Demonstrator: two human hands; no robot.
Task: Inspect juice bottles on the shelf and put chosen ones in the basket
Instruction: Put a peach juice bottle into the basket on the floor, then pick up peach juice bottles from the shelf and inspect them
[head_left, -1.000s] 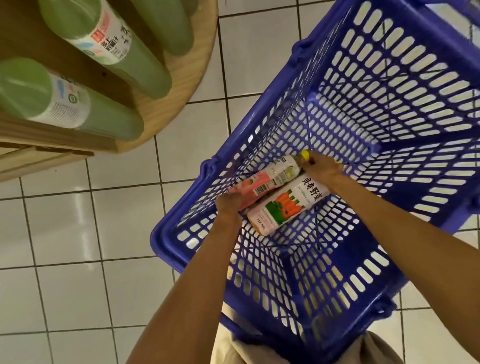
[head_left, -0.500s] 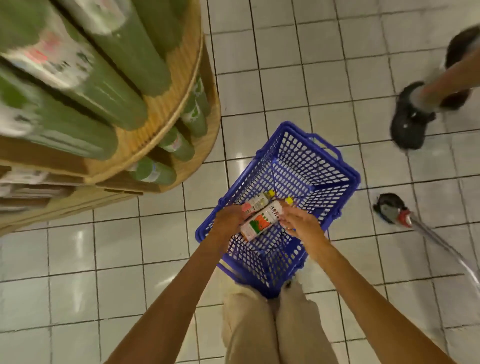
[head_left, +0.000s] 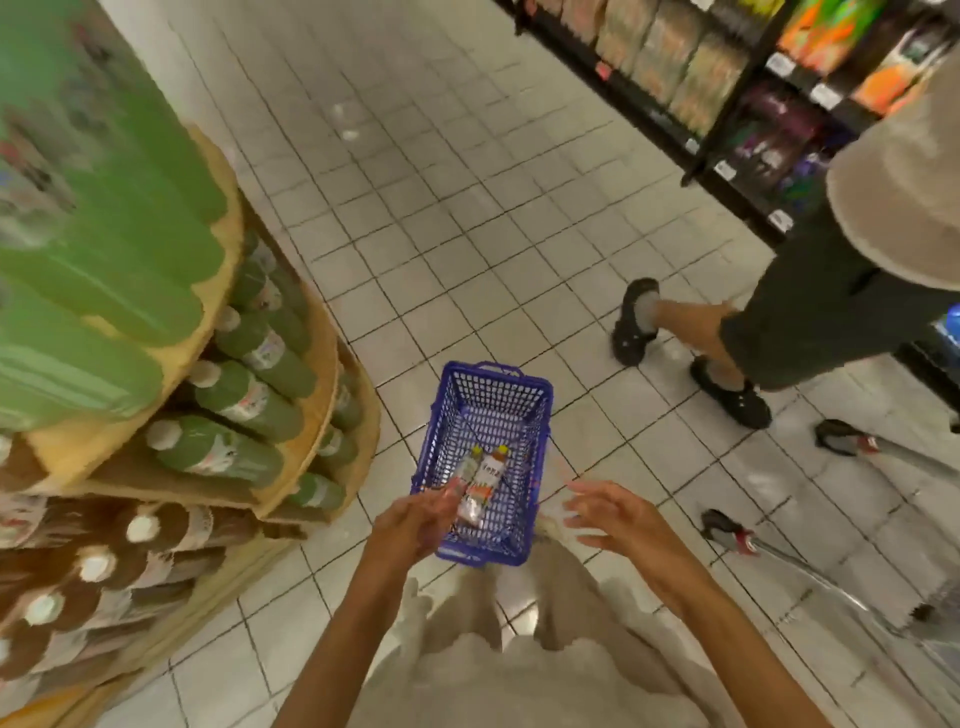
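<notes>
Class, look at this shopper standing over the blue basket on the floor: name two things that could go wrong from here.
1. The blue basket sits on the open aisle floor, and a passer-by's shoe is stepping close by, so it might get kicked or tripped over.
2. The two juice bottles lie loose inside; with the left hand and right hand empty, they may roll once the basket is lifted.

Left hand (head_left: 410, 519): forearm outstretched, fingers loosely extended, holding nothing.
Right hand (head_left: 618, 514): raised alongside, fingers spread, empty.
</notes>
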